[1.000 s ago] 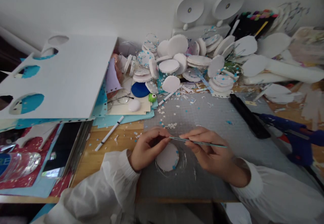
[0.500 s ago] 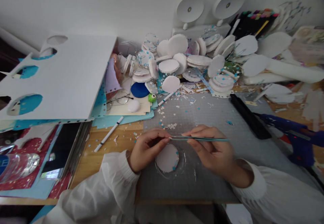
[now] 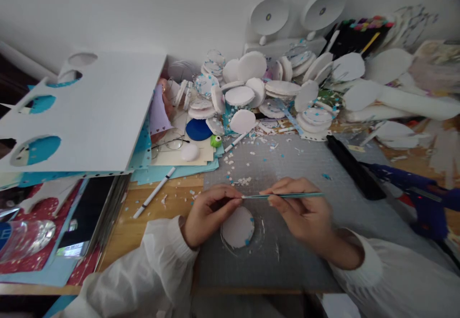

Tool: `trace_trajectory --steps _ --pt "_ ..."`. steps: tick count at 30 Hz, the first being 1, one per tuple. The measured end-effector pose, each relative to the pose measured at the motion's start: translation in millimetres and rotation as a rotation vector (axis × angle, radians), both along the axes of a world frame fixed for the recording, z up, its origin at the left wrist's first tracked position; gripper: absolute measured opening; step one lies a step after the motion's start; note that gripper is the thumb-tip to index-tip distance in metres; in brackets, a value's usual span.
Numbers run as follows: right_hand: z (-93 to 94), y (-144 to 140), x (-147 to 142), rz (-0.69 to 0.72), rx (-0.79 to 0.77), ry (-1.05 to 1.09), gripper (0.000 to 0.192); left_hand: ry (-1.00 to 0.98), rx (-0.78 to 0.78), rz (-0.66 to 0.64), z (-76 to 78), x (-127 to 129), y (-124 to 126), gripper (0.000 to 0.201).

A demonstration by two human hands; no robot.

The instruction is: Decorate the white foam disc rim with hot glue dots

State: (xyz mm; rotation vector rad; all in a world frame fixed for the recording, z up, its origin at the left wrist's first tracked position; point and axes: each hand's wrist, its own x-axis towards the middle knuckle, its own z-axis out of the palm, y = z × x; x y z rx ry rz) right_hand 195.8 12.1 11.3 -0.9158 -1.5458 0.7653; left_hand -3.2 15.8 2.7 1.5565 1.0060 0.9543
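While pinched shut on a thin teal stick (image 3: 287, 196), right hand (image 3: 305, 215) meets left hand (image 3: 210, 212), fingertips closed at its tip; white disc (image 3: 237, 227) just beneath.

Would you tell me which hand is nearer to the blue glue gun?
Right. The right hand sits on the grey mat toward the glue gun; the left hand lies farther away, beyond the white disc.

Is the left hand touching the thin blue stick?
Touching. The head view shows the left hand pinching the tip of the thin blue stick with its fingers.
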Motion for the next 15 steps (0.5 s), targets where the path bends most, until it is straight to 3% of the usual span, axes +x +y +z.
trace_trajectory --steps 4,8,12,15 --pt "-1.5 7 6 -0.072 0.056 0.036 0.019 0.015 0.017 -0.011 -1.6 -1 0 0.01" --pt "-0.3 13 15 -0.141 0.212 -0.038 0.027 0.013 0.042 -0.01 -1.2 -1 1 0.009" --pt "19.1 13 17 -0.138 0.463 -0.322 0.024 -0.012 0.052 -0.061 -2.5 -1 0 0.013" --pt "38.7 8 10 -0.02 0.659 -0.628 0.008 -0.015 0.058 -0.084 -4.2 -1 -1 0.016"
